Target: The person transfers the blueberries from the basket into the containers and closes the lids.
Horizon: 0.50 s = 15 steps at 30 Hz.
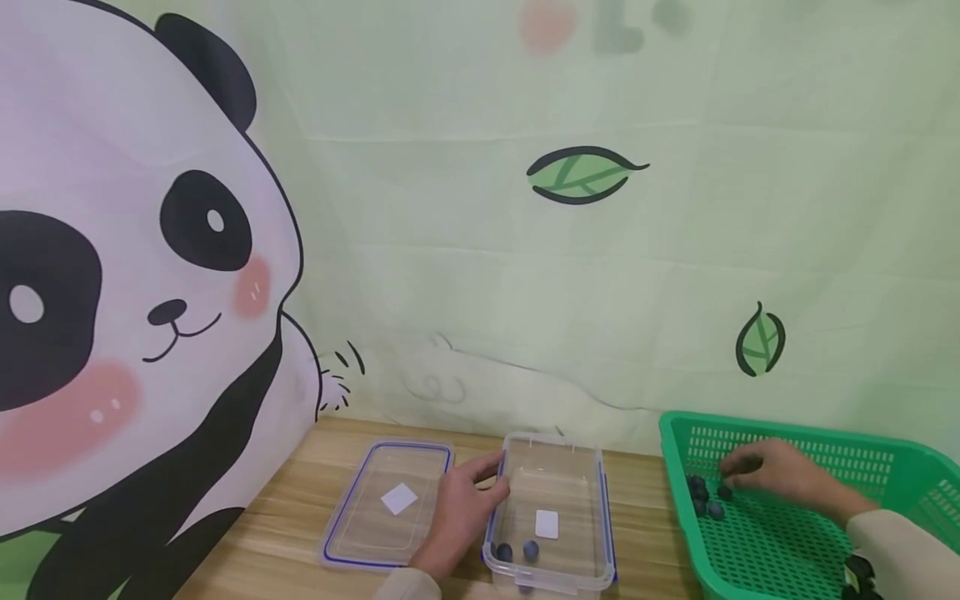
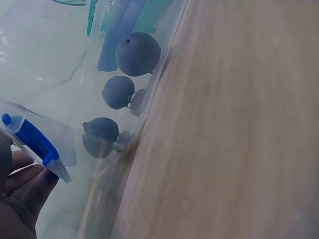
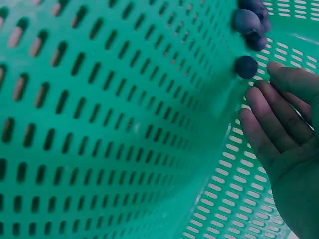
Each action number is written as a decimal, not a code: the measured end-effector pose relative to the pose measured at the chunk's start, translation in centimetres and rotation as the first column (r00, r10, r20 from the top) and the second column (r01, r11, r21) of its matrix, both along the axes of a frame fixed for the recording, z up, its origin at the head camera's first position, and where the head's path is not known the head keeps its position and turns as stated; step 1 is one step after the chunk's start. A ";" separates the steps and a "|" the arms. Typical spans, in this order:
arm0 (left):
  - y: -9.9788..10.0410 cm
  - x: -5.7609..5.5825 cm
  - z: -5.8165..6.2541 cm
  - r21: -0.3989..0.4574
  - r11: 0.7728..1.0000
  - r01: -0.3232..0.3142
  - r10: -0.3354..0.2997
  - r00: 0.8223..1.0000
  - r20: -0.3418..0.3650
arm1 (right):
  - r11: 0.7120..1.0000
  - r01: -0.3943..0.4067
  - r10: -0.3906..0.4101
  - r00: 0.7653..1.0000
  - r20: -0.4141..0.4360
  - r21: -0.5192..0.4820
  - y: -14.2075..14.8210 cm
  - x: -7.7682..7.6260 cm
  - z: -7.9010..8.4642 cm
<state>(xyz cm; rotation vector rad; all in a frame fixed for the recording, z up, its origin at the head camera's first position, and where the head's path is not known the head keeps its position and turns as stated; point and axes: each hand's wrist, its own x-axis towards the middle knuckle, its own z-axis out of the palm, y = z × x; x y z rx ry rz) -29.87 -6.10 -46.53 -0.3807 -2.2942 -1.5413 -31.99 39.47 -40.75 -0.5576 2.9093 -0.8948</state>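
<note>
My left hand (image 1: 463, 507) holds the left side of a clear plastic container (image 1: 558, 471), thumb and fingertips at its rim. In the left wrist view the fingers lie against a blue side latch (image 2: 36, 142). A few blueberries (image 1: 531, 549) sit at the container's near end. Over on the right, my right hand (image 1: 776, 477) reaches down into a green plastic basket (image 1: 678, 500). Its thumb and fingers are apart, tips close beside a single blueberry (image 3: 246, 67). Several more blueberries (image 3: 247, 21) cluster just past that one, near the basket's left wall.
A clear lid (image 1: 352, 521) with a blue seal and a white label lies left of the container on the wooden table (image 1: 637, 508). Behind the table hangs a pale green cloth (image 1: 465, 275) printed with a panda and leaves.
</note>
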 end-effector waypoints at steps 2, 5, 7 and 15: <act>0.0 0.0 0.0 -0.005 1.000 -0.002 0.002 1.000 -0.004 | 1.000 -0.017 0.017 1.000 0.005 0.010 0.0 -0.1 -0.2; 0.0 0.0 0.0 -0.006 1.000 0.000 0.000 1.000 -0.010 | 0.999 -0.040 0.040 0.999 0.008 0.020 0.0 -0.2 -0.5; -0.1 -0.1 0.0 -0.006 1.000 0.001 -0.001 1.000 -0.012 | 0.999 -0.047 0.046 0.999 0.014 0.019 -0.1 -0.2 -0.6; -0.1 -0.1 0.0 -0.009 1.000 0.002 -0.002 1.000 -0.004 | 0.997 -0.038 0.039 0.999 -0.007 0.061 -0.1 -0.3 -1.0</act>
